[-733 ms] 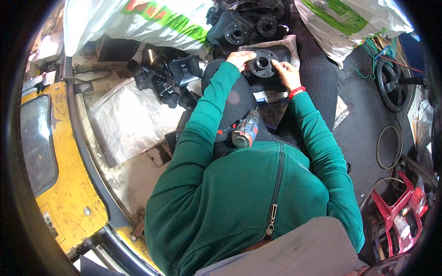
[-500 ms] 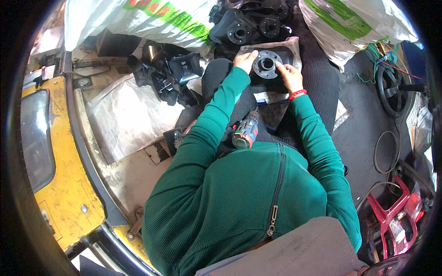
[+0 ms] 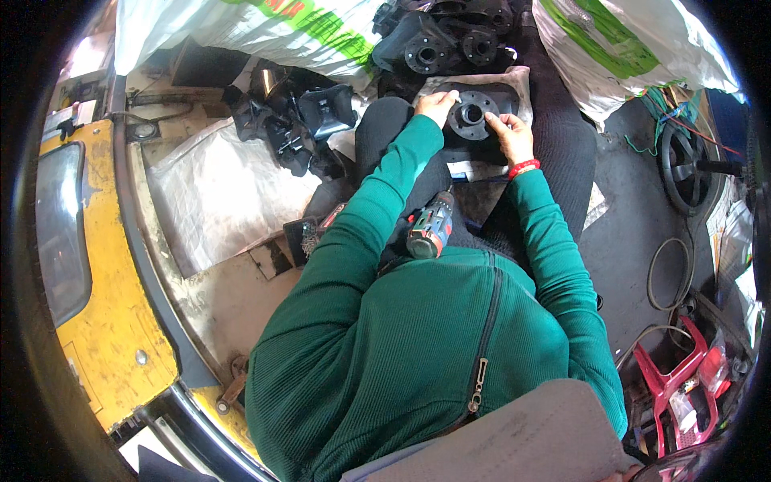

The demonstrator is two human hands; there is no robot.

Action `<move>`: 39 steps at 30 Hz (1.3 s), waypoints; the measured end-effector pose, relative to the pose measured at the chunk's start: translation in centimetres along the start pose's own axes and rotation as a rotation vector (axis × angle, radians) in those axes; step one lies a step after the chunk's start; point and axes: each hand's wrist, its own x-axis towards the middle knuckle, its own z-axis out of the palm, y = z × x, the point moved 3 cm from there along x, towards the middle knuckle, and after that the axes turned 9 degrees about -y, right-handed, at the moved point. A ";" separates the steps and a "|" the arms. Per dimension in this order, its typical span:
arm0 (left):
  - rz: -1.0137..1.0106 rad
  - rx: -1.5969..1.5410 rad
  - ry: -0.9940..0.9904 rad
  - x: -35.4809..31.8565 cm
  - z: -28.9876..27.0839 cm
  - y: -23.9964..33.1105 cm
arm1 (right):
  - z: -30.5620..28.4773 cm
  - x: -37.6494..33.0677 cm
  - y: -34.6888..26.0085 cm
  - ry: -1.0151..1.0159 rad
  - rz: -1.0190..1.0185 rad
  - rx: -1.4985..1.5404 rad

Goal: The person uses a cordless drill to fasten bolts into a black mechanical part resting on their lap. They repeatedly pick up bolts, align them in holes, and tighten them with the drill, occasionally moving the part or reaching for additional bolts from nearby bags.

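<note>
A round black flanged part [image 3: 469, 119] with a centre hole and bolt holes lies on a grey cloth [image 3: 514, 82] over my knees. My left hand [image 3: 436, 104] grips its left rim. My right hand [image 3: 508, 135], with a red band at the wrist, holds its right rim, fingertips on the flange. A red and grey cordless drill [image 3: 430, 226] rests in my lap, touched by neither hand. Both arms are in green sleeves.
More black flanged parts [image 3: 450, 44] are piled just beyond my knees, and other black pieces [image 3: 301, 124] lie at the left. White sacks [image 3: 265, 32] stand behind. A yellow panel [image 3: 96, 265] runs along the left; a red stool [image 3: 683, 377] and cables lie at the right.
The view has shifted slightly. Both hands stay on the round black part, with my right fingers now further onto its flange. The drill has not moved.
</note>
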 end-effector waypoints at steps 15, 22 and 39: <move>0.173 0.868 -0.910 -19.5 -9.8 9.5 | -0.5 1.6 1.0 -0.022 0.022 -0.092; 0.074 1.065 -0.478 -23.6 -4.3 9.2 | -0.5 1.0 -0.4 -0.041 0.049 -0.094; -0.246 0.132 -0.354 -8.2 -10.6 16.0 | -0.4 1.4 0.4 0.003 -0.020 -0.159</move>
